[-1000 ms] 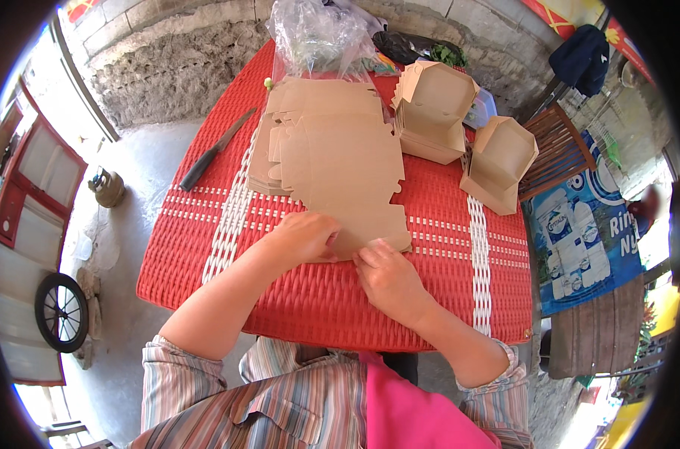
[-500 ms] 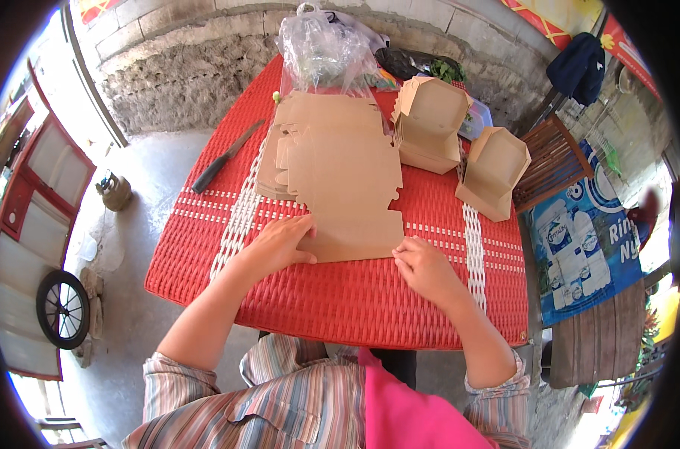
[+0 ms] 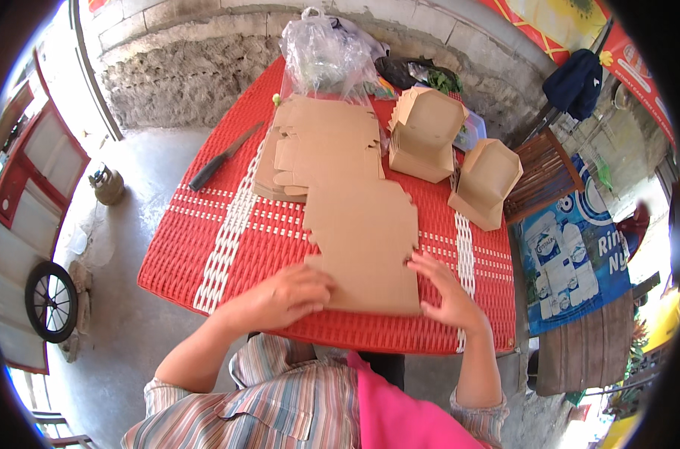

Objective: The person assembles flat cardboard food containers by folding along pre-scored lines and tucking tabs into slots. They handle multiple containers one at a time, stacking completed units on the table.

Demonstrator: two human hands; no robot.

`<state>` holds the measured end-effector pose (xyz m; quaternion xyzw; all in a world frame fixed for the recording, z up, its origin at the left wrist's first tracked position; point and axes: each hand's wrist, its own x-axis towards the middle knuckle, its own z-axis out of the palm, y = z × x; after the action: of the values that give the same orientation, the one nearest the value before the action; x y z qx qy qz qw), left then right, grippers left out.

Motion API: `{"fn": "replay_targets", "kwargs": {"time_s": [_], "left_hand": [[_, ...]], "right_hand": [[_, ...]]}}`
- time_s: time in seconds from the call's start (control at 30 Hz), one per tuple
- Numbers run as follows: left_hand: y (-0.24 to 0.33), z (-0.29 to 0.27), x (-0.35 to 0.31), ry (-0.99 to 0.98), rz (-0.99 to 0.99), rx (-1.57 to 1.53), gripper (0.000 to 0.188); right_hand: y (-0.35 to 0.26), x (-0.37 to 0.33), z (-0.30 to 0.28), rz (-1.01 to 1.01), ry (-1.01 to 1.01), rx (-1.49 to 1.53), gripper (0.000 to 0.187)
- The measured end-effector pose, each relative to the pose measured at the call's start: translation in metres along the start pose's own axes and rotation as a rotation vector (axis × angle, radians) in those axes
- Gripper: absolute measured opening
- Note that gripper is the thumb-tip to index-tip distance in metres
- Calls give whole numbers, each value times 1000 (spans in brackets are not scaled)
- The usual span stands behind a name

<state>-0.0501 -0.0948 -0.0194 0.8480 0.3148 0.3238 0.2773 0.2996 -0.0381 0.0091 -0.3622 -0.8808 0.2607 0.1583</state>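
A flat brown cardboard box blank [image 3: 364, 243] with notched edges lies on the red woven table, pulled near its front edge. My left hand [image 3: 299, 293] rests at the blank's lower left edge, fingers loosely bent and touching it, slightly blurred. At the lower right edge is my right hand [image 3: 451, 295], its fingers and thumb apart beside the cardboard. Beyond it, a stack of similar flat blanks [image 3: 329, 138] lies partly under the near blank's far end. Two groups of folded open boxes stand to the right: a nested stack [image 3: 422, 142] and a single box [image 3: 486, 183].
A dark-handled knife [image 3: 224, 159] lies left of the stack on the red table [image 3: 183, 247]. Clear plastic bags [image 3: 329, 60], a black bag with greens [image 3: 422, 73] and a clear container [image 3: 471, 131] sit at the far side. A wooden chair [image 3: 546, 176] stands at the right.
Both hands have come nearer to me, drawing the top blank off the stack toward the table's front edge. My right fingers have spread from their pinch on its corner.
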Motion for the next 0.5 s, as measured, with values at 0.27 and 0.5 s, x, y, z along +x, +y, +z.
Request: {"fn": "replay_targets", "kwargs": {"time_s": [0.27,0.5], "left_hand": [[51,32,-48,-92,-12,-7,17],[46,31,-51,-22,-6,-145,14]], "right_hand": [[-35,-73,26,84,-261,72,65],[-32,-92,9,130,-360,200,76]]}}
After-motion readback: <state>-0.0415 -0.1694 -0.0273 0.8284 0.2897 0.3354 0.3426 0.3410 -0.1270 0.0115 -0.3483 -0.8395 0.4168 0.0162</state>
